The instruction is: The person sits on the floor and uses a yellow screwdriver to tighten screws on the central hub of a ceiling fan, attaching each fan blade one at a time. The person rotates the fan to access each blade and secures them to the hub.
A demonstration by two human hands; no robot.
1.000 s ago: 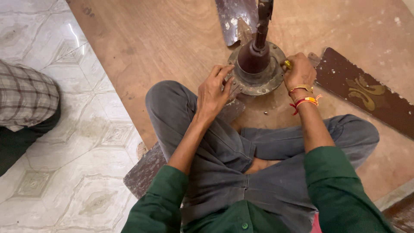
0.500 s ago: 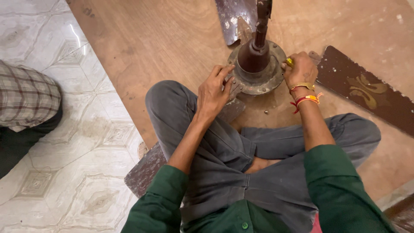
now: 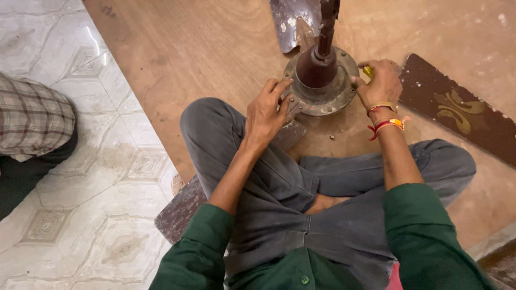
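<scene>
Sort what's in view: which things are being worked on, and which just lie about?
In hand: fan motor, left hand, right hand, yellow-handled tool.
Lying about: loose blade, small screw, bystander's checked sleeve.
</scene>
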